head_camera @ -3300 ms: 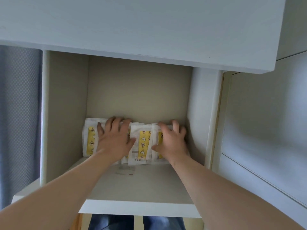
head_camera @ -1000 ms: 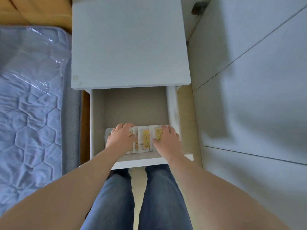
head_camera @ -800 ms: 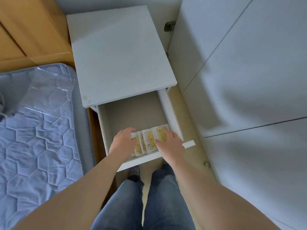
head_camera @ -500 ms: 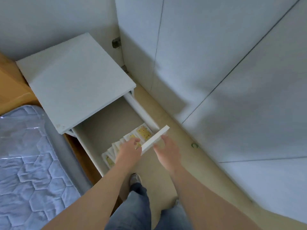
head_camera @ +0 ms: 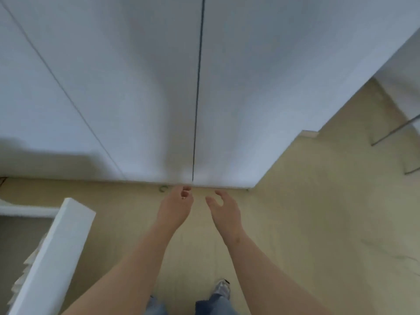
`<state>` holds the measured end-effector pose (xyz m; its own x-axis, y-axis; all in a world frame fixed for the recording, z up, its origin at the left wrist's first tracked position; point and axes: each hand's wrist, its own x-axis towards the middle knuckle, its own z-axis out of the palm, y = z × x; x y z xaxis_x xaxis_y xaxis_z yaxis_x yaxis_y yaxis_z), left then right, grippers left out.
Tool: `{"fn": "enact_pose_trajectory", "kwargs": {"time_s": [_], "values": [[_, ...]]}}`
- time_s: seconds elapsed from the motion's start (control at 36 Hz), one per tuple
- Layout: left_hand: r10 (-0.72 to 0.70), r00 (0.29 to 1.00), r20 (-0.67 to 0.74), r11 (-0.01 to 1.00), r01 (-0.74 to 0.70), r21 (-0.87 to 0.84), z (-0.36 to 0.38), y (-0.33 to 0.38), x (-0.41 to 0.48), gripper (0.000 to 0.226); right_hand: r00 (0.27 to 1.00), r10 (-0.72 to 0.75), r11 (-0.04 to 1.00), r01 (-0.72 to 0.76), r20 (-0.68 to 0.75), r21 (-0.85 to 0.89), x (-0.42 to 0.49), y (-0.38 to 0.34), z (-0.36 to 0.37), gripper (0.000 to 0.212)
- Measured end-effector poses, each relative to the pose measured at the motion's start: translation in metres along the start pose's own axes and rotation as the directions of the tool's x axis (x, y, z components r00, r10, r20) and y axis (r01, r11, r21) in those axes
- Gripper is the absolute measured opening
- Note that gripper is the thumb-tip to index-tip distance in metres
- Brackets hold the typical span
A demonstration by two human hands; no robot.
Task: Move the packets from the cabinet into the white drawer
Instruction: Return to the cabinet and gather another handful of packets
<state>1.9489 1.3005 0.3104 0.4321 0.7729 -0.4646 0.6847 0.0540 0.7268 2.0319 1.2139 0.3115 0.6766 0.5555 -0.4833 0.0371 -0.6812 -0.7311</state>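
head – white drawer [head_camera: 54, 258], long axis up-right

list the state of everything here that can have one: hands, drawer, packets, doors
left hand: empty, fingers loosely curled
right hand: empty, fingers relaxed and apart
drawer: pulled open
packets: in the drawer, only their edges show
doors: closed, seam tight

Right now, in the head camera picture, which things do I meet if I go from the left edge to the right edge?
drawer front → left hand → right hand → metal bar
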Motion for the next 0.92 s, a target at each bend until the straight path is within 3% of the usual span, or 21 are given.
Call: {"fn": "enact_pose_trajectory", "kwargs": {"time_s": [0.17,0.36,0.5,0.64,0.92], "values": [[0.162,0.966,0.200,0.987,-0.155,-0.049,0.133,0.095,-0.031,0.029,0.966,0.136,0.970,-0.085,-0.220,0.228,-0.005,0.073,-0.144,0.042],[0.267,0.841,0.471,0.943,-0.330,0.054,0.269,0.197,-0.065,0.030,0.832,0.360,0.860,-0.120,-0.421,0.496,-0.015,0.146,-0.274,0.040],[0.310,0.733,0.605,0.889,-0.450,0.090,0.371,0.263,-0.082,0.027,0.744,0.467,0.771,-0.077,-0.478,0.632,-0.012,0.198,-0.364,0.041],[0.353,0.613,0.707,0.847,-0.530,0.036,0.486,0.333,-0.090,0.021,0.623,0.575,0.691,-0.023,-0.530,0.722,0.011,0.253,-0.463,0.039],[0.343,0.289,0.894,0.729,-0.682,-0.059,0.691,0.456,-0.173,0.015,0.351,0.781,0.481,0.188,-0.516,0.856,-0.006,0.353,-0.636,0.035]]}}
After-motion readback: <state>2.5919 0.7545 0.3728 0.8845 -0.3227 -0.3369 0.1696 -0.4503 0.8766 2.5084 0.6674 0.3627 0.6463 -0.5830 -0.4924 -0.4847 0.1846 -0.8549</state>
